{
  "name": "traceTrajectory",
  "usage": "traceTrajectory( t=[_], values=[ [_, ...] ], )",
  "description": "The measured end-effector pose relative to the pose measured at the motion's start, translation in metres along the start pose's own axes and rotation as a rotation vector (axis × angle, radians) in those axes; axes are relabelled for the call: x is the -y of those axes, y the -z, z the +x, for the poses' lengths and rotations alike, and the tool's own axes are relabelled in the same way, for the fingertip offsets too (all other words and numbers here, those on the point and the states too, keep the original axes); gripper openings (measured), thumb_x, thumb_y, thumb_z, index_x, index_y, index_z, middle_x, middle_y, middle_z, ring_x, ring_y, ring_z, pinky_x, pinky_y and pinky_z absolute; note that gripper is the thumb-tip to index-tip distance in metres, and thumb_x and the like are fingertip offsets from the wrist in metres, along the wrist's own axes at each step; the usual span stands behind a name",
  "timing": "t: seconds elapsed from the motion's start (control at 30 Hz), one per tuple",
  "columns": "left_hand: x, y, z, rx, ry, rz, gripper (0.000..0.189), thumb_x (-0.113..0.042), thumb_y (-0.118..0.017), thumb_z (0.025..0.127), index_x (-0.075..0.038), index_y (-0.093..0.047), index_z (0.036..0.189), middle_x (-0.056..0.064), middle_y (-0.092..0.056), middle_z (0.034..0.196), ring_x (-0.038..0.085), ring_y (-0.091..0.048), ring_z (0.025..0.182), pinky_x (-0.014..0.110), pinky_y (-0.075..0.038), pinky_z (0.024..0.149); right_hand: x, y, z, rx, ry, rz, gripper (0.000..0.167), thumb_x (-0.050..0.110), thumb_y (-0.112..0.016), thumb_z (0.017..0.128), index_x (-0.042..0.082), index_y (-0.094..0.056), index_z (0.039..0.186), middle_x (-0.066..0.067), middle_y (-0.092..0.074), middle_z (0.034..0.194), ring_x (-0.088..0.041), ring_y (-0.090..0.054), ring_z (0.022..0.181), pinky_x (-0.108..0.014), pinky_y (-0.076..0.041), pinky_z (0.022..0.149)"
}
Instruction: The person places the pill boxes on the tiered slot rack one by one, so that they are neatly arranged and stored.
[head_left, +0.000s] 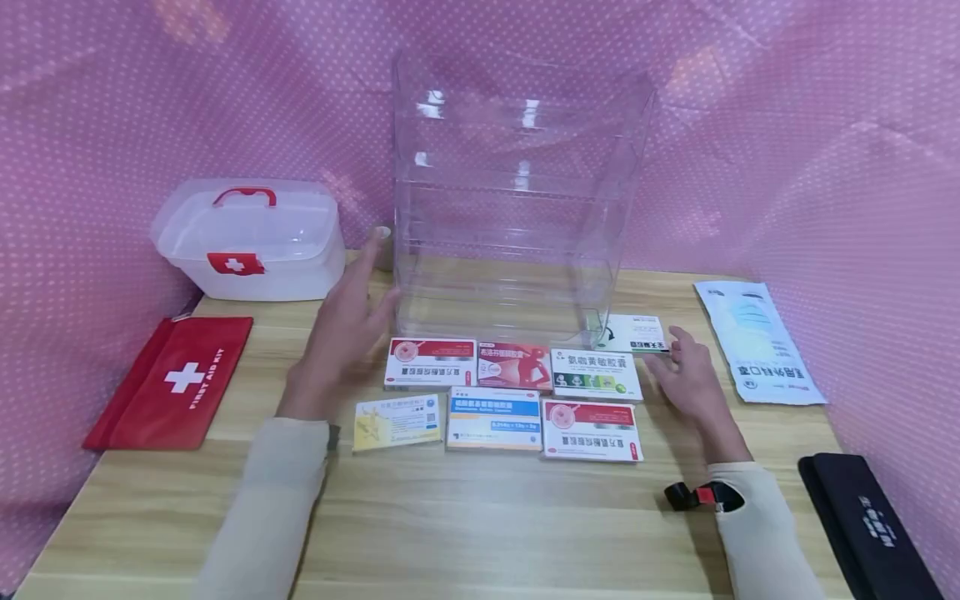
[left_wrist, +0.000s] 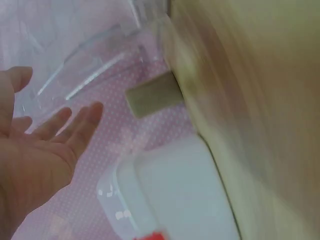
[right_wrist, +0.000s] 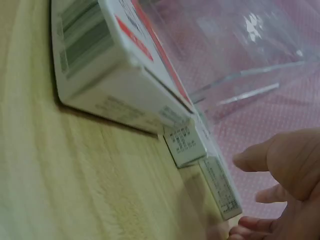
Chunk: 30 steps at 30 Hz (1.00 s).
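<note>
A clear plastic tiered rack [head_left: 510, 208] stands at the back of the table. My left hand [head_left: 348, 312] is beside its left side with fingers extended and nothing in them. The left wrist view shows that hand [left_wrist: 45, 155] with its fingers spread. On the right, my right hand [head_left: 690, 375] is close by a white and green medicine box [head_left: 633, 333] near the rack's front right corner, its fingers loosely bent and holding nothing. In front of the rack, several medicine boxes lie in two rows, among them a red box [head_left: 514, 365] and a blue and white box [head_left: 493, 419].
A white first-aid case [head_left: 255, 242] with a red handle stands back left, near a small beige cylinder [left_wrist: 156, 94]. A red first-aid pouch [head_left: 176, 383] lies at the left. Right, there are a mask packet [head_left: 761, 342] and a black case [head_left: 870, 525]. Pink dotted cloth [head_left: 825, 167] surrounds the table.
</note>
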<state>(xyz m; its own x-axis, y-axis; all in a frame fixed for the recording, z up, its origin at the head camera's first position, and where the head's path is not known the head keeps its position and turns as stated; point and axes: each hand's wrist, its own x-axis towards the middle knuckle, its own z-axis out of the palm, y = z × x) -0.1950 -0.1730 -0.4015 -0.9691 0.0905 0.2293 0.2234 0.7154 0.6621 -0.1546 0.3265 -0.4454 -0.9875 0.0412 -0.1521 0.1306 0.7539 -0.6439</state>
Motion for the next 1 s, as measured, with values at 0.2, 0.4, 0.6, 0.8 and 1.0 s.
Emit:
traceTrajectory(
  t=[0.2, 0.4, 0.6, 0.8, 1.0],
  values=[
    [-0.011, -0.015, 0.011, -0.093, -0.014, -0.048, 0.092, -0.016, -0.065, 0.106, -0.05, -0.009, 0.171, 0.008, -0.046, 0.17, 0.038, -0.063, 0.139, 0.058, -0.06, 0.105, -0.013, 0.0, 0.014, 0.003, -0.069, 0.07, 0.085, 0.039, -0.054, 0.112, -0.006, -0.011, 0.169, -0.043, -0.04, 0.159, -0.056, -0.048, 0.145, -0.067, -0.045, 0.119],
    [-0.014, -0.017, 0.011, -0.094, 0.026, -0.036, 0.096, -0.009, -0.064, 0.105, -0.054, -0.007, 0.169, 0.009, -0.051, 0.167, 0.036, -0.065, 0.136, 0.058, -0.054, 0.116, -0.019, 0.004, 0.025, 0.028, -0.112, 0.086, 0.085, 0.037, -0.061, 0.109, 0.0, -0.015, 0.171, -0.04, -0.042, 0.16, -0.051, -0.05, 0.142, -0.056, -0.051, 0.113],
    [-0.01, -0.016, 0.01, -0.078, 0.026, -0.041, 0.098, -0.007, -0.063, 0.105, -0.055, -0.006, 0.168, 0.012, -0.053, 0.165, 0.036, -0.067, 0.132, 0.06, -0.054, 0.115, -0.013, 0.006, 0.031, 0.075, -0.136, 0.077, 0.082, 0.039, -0.057, 0.111, 0.002, -0.016, 0.171, -0.04, -0.046, 0.154, -0.047, -0.053, 0.131, -0.052, -0.049, 0.107],
    [-0.007, -0.016, 0.01, -0.082, 0.018, -0.044, 0.099, -0.005, -0.063, 0.104, -0.055, -0.007, 0.169, 0.013, -0.054, 0.164, 0.035, -0.068, 0.13, 0.058, -0.057, 0.111, -0.012, 0.002, 0.039, 0.08, -0.121, 0.014, 0.08, 0.042, -0.059, 0.11, 0.004, -0.024, 0.17, -0.036, -0.051, 0.149, -0.041, -0.056, 0.12, -0.038, -0.051, 0.09],
    [-0.009, -0.018, 0.011, -0.092, 0.0, -0.056, 0.099, -0.004, -0.063, 0.103, -0.053, -0.009, 0.17, 0.014, -0.056, 0.162, 0.035, -0.068, 0.128, 0.056, -0.059, 0.109, -0.01, 0.009, 0.039, 0.097, -0.148, 0.013, 0.08, 0.039, -0.06, 0.109, -0.001, -0.024, 0.168, -0.037, -0.046, 0.154, -0.044, -0.053, 0.128, -0.044, -0.051, 0.096]
  ],
)
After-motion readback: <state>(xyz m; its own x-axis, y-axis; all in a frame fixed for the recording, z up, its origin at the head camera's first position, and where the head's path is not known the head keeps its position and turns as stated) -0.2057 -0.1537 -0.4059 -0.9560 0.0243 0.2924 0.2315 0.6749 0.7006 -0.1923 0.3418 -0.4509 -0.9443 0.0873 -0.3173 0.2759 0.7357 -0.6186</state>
